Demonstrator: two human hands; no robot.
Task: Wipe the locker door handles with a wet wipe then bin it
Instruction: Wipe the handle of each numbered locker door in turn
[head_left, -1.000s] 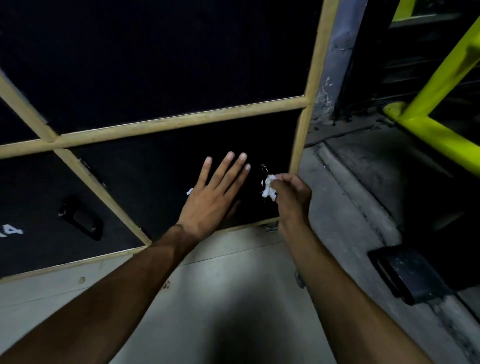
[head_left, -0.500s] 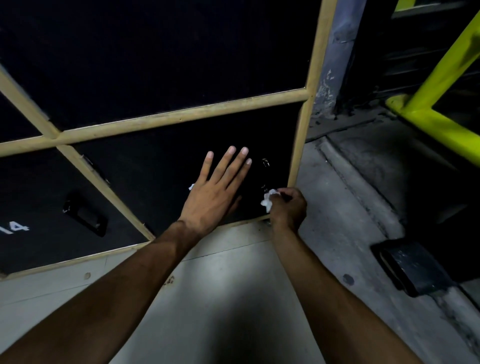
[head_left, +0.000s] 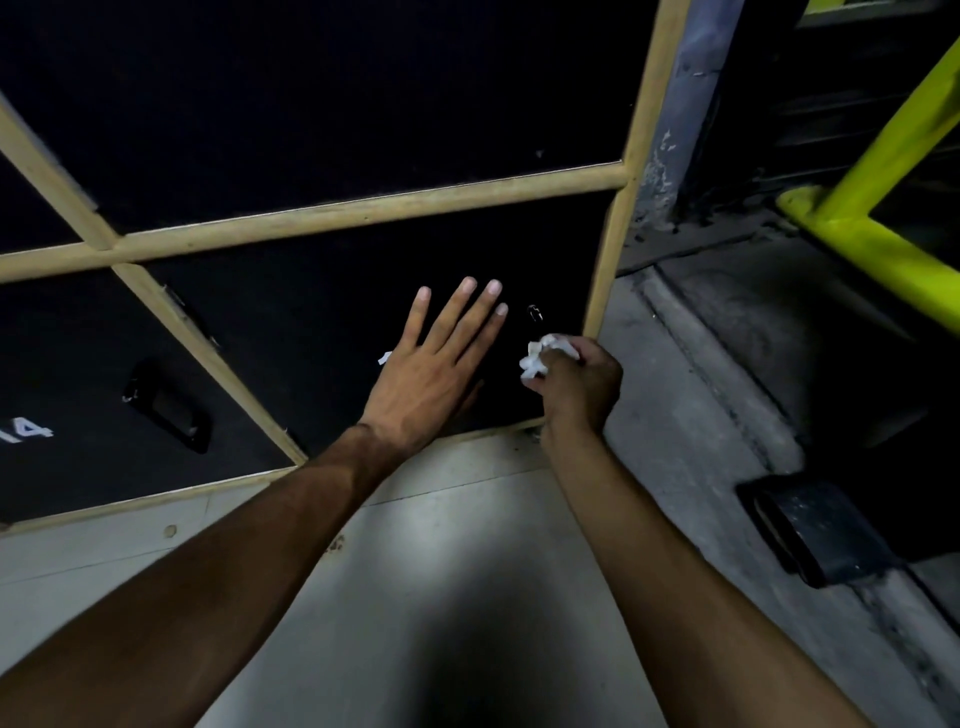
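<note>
My right hand (head_left: 579, 382) is closed around a crumpled white wet wipe (head_left: 540, 356) and holds it against the right side of a black bottom-row locker door (head_left: 322, 322). The door's handle is mostly hidden behind that hand; only a small shiny bit (head_left: 535, 313) shows just above the wipe. My left hand (head_left: 434, 364) lies flat on the same door, fingers spread, holding nothing. The locker to the left, marked 14, has a black handle (head_left: 169, 408).
Pale wooden frame strips (head_left: 363, 213) separate the black locker doors. Grey concrete floor (head_left: 441, 545) lies below. A yellow metal rail (head_left: 878, 239) runs at the right, a dark flat object (head_left: 815, 527) sits on the floor beside a curb, and a grey pillar (head_left: 675, 104) stands behind the lockers.
My right hand with the wipe went down along the handle area and has come back up a little. The left hand stays flat on the door.
</note>
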